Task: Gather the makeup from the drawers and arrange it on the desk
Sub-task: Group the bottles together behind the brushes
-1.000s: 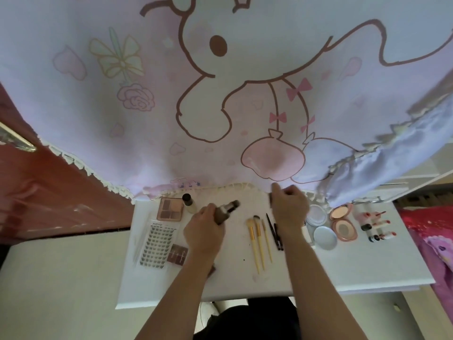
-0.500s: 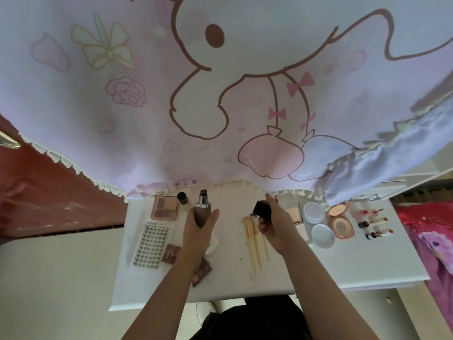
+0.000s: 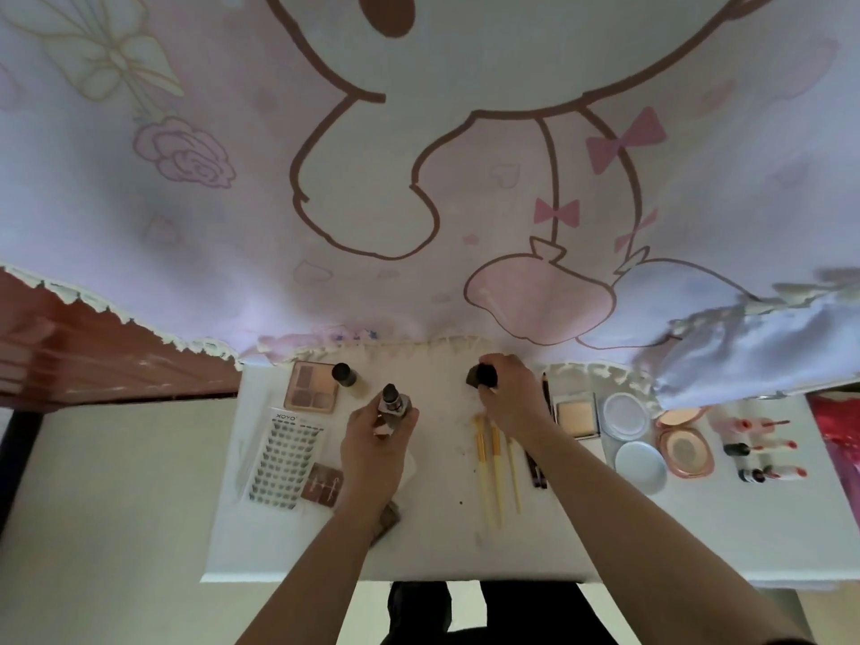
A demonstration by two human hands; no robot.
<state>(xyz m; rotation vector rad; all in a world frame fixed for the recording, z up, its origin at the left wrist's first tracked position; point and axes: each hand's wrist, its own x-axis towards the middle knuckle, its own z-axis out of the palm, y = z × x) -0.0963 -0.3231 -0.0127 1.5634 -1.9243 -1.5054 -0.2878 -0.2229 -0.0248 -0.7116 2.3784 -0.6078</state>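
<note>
A person's left hand [image 3: 377,439] curls its fingers round an upright foundation bottle [image 3: 393,402] towards the back edge of the white desk [image 3: 442,542]. The right hand [image 3: 512,398] pinches a dark cap [image 3: 481,377] nearby, closer to that edge.

I see a large pale cloth [image 3: 419,281] filling the upper view, printed with a cartoon figure outlined in brown, a pink rose [image 3: 184,153] and pink bows [image 3: 623,137]. A cream fringe [image 3: 139,325] runs along its lower edge. Behind it at left is a red-brown wooden panel [image 3: 93,365]. Below that lies pale floor [image 3: 107,505]. Red fabric [image 3: 837,439] shows at far right.
</note>
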